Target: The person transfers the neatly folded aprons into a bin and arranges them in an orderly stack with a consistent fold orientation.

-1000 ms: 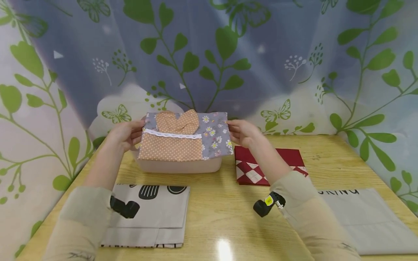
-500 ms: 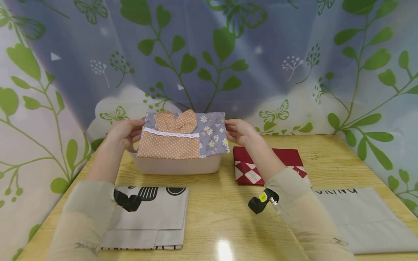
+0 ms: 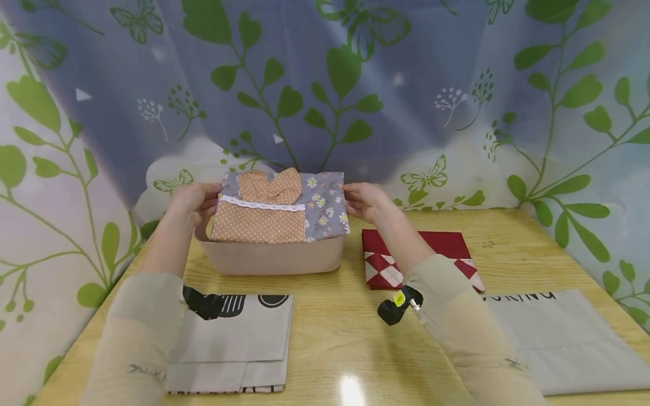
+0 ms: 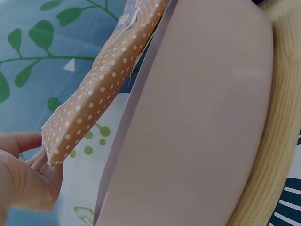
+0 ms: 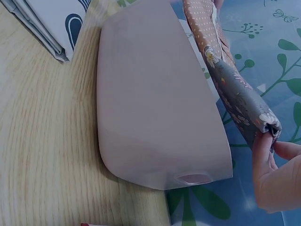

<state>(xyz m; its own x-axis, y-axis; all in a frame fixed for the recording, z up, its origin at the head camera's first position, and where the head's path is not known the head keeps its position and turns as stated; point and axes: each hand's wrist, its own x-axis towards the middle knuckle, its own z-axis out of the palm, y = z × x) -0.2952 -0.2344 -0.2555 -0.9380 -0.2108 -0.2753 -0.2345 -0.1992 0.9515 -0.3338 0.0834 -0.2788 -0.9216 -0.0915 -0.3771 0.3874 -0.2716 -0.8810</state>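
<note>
A folded apron (image 3: pixel 325 206), grey with daisies, carries an orange polka-dot pocket, white lace trim and a bow. My left hand (image 3: pixel 192 204) pinches its left end and my right hand (image 3: pixel 367 202) its right end. The apron is held level over a pale pink bin (image 3: pixel 274 260), hiding most of the bin's opening. In the left wrist view, the thumb and fingers of the left hand (image 4: pixel 30 176) grip the polka-dot corner (image 4: pixel 70 127). The right wrist view has the right hand (image 5: pixel 275 174) pinching the floral end (image 5: pixel 242 101), apart from the bin wall (image 5: pixel 155 94).
On the wooden table (image 3: pixel 335 332), a folded white cloth with black print (image 3: pixel 238 344) lies front left. A red folded cloth with diamonds (image 3: pixel 386 265) is right of the bin, partly behind the right forearm. A grey lettered cloth (image 3: pixel 574 349) lies far right. A patterned curtain (image 3: pixel 406 113) hangs behind.
Both hands, still gripping the apron, have shifted slightly up and left in the head view. More of the bin's front wall and left rim shows below it.
</note>
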